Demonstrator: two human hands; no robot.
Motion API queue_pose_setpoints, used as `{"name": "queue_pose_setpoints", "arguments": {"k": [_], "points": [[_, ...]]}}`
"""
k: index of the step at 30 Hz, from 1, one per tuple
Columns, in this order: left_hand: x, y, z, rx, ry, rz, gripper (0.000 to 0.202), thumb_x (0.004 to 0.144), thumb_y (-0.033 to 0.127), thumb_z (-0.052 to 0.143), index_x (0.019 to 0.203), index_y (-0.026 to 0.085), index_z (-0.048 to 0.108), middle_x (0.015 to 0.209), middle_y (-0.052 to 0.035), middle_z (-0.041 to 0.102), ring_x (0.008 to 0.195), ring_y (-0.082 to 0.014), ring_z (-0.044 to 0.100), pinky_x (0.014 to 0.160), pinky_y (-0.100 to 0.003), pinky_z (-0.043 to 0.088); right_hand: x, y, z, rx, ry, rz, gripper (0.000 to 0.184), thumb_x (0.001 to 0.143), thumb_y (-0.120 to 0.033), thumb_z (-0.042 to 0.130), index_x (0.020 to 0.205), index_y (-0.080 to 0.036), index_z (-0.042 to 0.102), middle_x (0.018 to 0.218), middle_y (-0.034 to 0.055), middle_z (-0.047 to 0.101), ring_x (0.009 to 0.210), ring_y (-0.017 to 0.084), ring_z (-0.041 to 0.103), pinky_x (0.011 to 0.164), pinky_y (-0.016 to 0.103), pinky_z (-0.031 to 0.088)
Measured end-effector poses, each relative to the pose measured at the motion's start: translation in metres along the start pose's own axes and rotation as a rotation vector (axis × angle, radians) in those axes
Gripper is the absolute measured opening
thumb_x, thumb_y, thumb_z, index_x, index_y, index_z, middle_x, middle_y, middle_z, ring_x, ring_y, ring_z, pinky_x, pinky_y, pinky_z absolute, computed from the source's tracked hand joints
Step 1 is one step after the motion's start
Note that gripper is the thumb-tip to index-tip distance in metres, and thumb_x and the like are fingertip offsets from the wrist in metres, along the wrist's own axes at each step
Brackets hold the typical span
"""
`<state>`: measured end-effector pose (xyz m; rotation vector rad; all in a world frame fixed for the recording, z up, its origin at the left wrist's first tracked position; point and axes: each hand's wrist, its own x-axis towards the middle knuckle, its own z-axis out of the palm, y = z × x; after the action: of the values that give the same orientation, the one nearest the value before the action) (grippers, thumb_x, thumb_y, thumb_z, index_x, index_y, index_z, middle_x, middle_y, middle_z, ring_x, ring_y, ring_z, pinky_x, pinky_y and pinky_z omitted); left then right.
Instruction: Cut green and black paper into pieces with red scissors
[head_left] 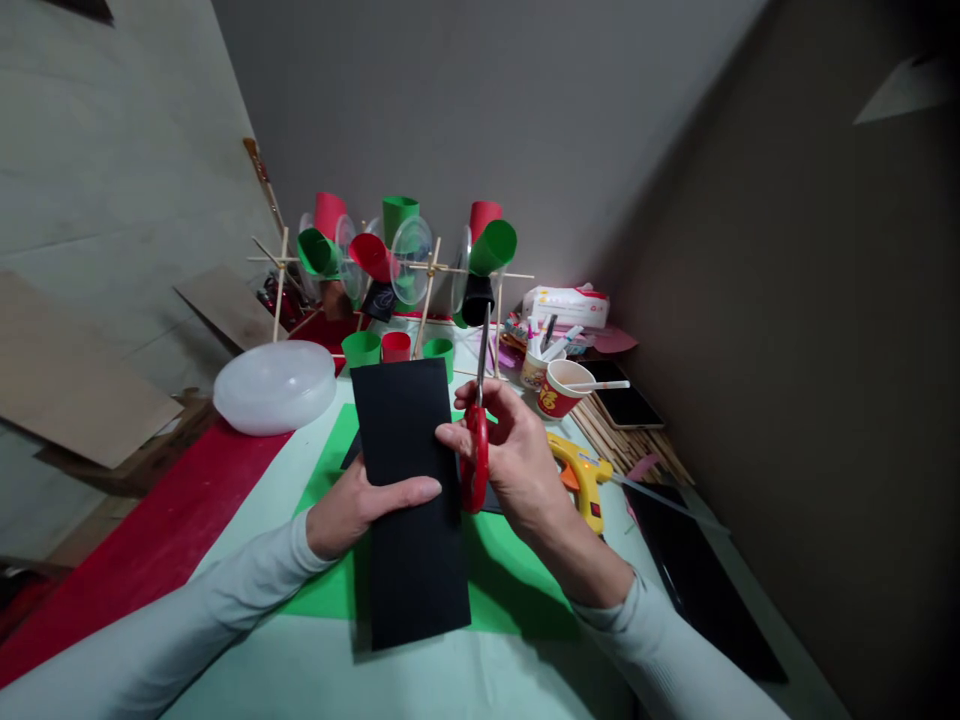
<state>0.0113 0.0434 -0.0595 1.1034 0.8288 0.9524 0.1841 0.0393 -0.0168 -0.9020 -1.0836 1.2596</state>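
Note:
A long rectangular strip of black paper (pixel 409 430) is held nearly upright over the table. My left hand (pixel 364 510) grips its left side, thumb across the front and the other fingers hidden behind. Red-handled scissors (pixel 474 460) are in my right hand (pixel 517 460), their blades pointing up beside the strip's right edge and apparently together. The right thumb lies close to that edge; whether it touches the paper I cannot tell. Beneath both hands lies a sheet of green paper (pixel 322 580), with more black paper partly showing behind the strip.
Behind stands a stick frame (pixel 429 300) with clear discs and red, green and black paper tubes. A white plastic bowl (pixel 274 390) sits left. Rightward are a red paper cup (pixel 564 390), a yellow glue gun (pixel 589 475), wooden sticks (pixel 600 430) and a black flat panel (pixel 697 580).

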Motion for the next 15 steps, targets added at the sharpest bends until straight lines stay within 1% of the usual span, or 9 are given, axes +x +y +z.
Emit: {"name": "queue_pose_setpoints", "arguments": {"k": [2,4,5,7,9,10,12,15], "points": [[0.002,0.003,0.001,-0.022,0.017,-0.029,0.06,0.067,0.026,0.089,0.123,0.024,0.07,0.118,-0.0073,0.077,0.104,-0.0323,0.073,0.082,-0.036,0.064,0.0,0.003,-0.003,-0.008,0.02,0.002,0.043,0.065,-0.026,0.089,0.094,-0.022,0.058,0.091,-0.0056,0.056,0.063,0.007,0.052,0.058,0.02,0.043],[0.005,0.009,0.001,-0.081,0.054,-0.059,0.056,0.064,0.025,0.09,0.117,0.02,0.073,0.108,-0.0088,0.08,0.09,-0.03,0.076,0.074,-0.035,0.065,-0.001,0.006,-0.009,-0.007,0.005,0.025,0.04,0.071,-0.031,0.086,0.098,-0.022,0.058,0.095,-0.0042,0.058,0.066,0.007,0.053,0.059,0.021,0.044],[0.006,0.013,0.001,-0.127,0.092,-0.065,0.052,0.062,0.024,0.091,0.111,0.018,0.075,0.101,-0.0087,0.081,0.083,-0.0285,0.076,0.07,-0.035,0.066,-0.001,0.008,-0.012,-0.005,-0.011,0.045,0.039,0.074,-0.034,0.084,0.1,-0.022,0.059,0.096,-0.0035,0.058,0.066,0.007,0.053,0.059,0.021,0.044],[0.009,0.021,0.0,-0.229,0.206,-0.046,0.044,0.058,0.02,0.092,0.099,0.016,0.076,0.086,-0.0067,0.081,0.07,-0.0255,0.075,0.063,-0.036,0.066,-0.003,0.012,-0.018,-0.004,-0.047,0.091,0.037,0.076,-0.036,0.082,0.102,-0.021,0.059,0.097,-0.0026,0.058,0.065,0.007,0.053,0.058,0.021,0.044],[0.011,0.025,-0.001,-0.281,0.297,-0.004,0.043,0.056,0.017,0.092,0.096,0.016,0.075,0.079,-0.0044,0.08,0.065,-0.0239,0.074,0.061,-0.037,0.066,-0.006,0.015,-0.021,-0.003,-0.077,0.135,0.038,0.076,-0.037,0.083,0.101,-0.021,0.059,0.098,-0.0023,0.059,0.066,0.007,0.054,0.057,0.021,0.044],[0.012,0.025,-0.001,-0.28,0.308,0.02,0.043,0.057,0.017,0.092,0.097,0.017,0.075,0.08,-0.0041,0.08,0.066,-0.0239,0.074,0.062,-0.037,0.066,-0.007,0.016,-0.02,0.0,-0.086,0.149,0.039,0.074,-0.036,0.085,0.1,-0.021,0.059,0.098,-0.0023,0.059,0.067,0.008,0.056,0.058,0.021,0.045],[0.012,0.021,-0.003,-0.227,0.264,0.046,0.04,0.061,0.021,0.091,0.098,0.018,0.076,0.087,-0.005,0.081,0.076,-0.0253,0.076,0.068,-0.036,0.066,-0.009,0.018,-0.017,0.013,-0.099,0.159,0.042,0.069,-0.034,0.088,0.098,-0.022,0.059,0.096,-0.0027,0.062,0.072,0.01,0.06,0.062,0.021,0.048],[0.01,0.012,-0.005,-0.065,0.21,0.084,0.039,0.066,0.027,0.09,0.101,0.019,0.076,0.104,-0.0062,0.08,0.099,-0.0282,0.074,0.086,-0.037,0.063,-0.01,0.02,-0.011,0.025,-0.096,0.156,0.044,0.064,-0.028,0.091,0.095,-0.022,0.059,0.082,-0.0044,0.065,0.071,0.011,0.061,0.064,0.021,0.048]]}}
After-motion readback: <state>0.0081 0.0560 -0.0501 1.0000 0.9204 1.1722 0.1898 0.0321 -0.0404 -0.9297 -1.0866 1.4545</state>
